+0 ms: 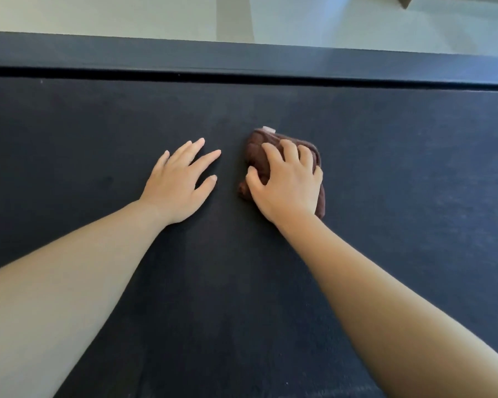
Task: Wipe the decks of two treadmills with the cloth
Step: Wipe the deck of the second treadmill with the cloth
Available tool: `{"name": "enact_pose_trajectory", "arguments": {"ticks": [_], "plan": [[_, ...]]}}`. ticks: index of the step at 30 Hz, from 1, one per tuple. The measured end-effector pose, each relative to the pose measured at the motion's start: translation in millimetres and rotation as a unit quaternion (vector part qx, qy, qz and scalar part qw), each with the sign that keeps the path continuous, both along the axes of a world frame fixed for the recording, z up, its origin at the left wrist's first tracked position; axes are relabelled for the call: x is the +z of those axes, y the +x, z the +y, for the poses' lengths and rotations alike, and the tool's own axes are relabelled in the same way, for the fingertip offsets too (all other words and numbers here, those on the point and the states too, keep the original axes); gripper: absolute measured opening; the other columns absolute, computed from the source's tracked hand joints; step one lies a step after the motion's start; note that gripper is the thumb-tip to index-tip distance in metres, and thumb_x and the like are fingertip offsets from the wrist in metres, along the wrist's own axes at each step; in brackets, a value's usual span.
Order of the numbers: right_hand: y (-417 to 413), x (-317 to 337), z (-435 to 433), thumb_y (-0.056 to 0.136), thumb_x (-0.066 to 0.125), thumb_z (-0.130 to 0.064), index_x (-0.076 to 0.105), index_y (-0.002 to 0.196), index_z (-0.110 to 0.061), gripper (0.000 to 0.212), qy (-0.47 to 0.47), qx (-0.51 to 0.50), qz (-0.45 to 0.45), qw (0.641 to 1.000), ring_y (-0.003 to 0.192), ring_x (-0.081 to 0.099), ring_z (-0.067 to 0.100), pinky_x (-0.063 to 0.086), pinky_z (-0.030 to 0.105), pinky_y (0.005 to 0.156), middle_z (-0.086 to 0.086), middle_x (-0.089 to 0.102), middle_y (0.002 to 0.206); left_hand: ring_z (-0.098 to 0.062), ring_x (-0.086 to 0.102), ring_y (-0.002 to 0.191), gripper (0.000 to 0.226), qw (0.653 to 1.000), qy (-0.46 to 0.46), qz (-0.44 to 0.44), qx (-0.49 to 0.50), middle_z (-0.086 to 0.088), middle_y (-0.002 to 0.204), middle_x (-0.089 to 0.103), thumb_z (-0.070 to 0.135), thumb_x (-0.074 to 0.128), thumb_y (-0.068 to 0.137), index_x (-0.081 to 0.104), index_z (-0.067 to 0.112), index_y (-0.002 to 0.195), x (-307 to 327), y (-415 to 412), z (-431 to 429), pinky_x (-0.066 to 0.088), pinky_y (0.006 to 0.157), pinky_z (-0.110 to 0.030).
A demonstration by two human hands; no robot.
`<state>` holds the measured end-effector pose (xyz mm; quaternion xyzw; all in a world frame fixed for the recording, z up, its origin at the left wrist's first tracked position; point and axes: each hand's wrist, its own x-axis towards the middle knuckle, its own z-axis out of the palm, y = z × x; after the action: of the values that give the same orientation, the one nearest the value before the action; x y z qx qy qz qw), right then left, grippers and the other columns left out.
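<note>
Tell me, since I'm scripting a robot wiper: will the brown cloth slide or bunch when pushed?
Likely floppy: the brown cloth lies crumpled under the right hand. Probably bunches somewhat, since the treadmill deck looks matte, not slick.

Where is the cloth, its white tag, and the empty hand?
cloth (255, 146): head view, bare top-left corner.
tag (269, 129): head view, its middle.
left hand (179, 182): head view, back of hand.
</note>
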<state>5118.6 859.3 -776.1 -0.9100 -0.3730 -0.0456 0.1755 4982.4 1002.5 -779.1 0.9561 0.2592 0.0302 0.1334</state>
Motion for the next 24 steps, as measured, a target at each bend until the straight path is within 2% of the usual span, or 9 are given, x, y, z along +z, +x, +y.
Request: {"name": "enact_pose_trajectory", "arguments": {"ticks": [4,9,16,20,24], "plan": [[-14,-1,9,0.087,0.042,-0.055,0.052,0.128,-0.032,0.049,-0.004,-0.008,-0.006,1.0,0.133,0.029,0.031,0.023,0.058,0.105,0.0,0.045,0.139,-0.014,0.002,0.145,0.051,0.999,0.005,0.031,0.029,0.007,0.158,0.007,0.051,0.028,0.093,0.02,0.048,0.142,1,-37,38,0.002,0.116,-0.047],[20,0,76,0.086,0.042,-0.055,0.053,0.128,-0.031,0.049,0.001,-0.004,-0.001,1.0,0.135,0.028,0.032,0.022,0.059,0.106,0.002,0.044,0.142,-0.009,0.002,0.144,0.053,0.999,0.016,0.015,0.025,0.011,0.157,0.009,0.055,0.027,0.089,0.021,0.05,0.142,-1,-39,48,0.001,0.116,-0.044],[63,2,157,0.085,0.04,-0.054,0.053,0.126,-0.029,0.05,-0.014,-0.034,-0.004,0.999,0.132,0.029,0.032,0.027,0.056,0.1,0.003,0.044,0.138,-0.007,0.003,0.144,0.057,1.0,0.015,0.001,0.024,0.013,0.157,0.009,0.061,0.02,0.085,0.02,0.051,0.141,-6,-41,54,0.002,0.115,-0.044],[65,4,161,0.085,0.04,-0.055,0.051,0.126,-0.029,0.05,-0.022,-0.034,-0.003,0.999,0.129,0.03,0.031,0.03,0.055,0.095,0.004,0.044,0.137,-0.007,0.002,0.144,0.053,1.0,0.009,-0.003,0.023,0.013,0.157,0.009,0.06,0.023,0.088,0.021,0.051,0.141,-5,-41,56,0.001,0.115,-0.044],[39,3,120,0.085,0.041,-0.056,0.051,0.124,-0.031,0.047,-0.012,0.002,0.01,1.0,0.13,0.031,0.031,0.031,0.057,0.096,0.002,0.044,0.137,-0.008,0.002,0.144,0.052,1.0,0.007,-0.002,0.023,0.012,0.157,0.009,0.056,0.03,0.089,0.023,0.051,0.141,-3,-41,56,0.001,0.115,-0.043]]}}
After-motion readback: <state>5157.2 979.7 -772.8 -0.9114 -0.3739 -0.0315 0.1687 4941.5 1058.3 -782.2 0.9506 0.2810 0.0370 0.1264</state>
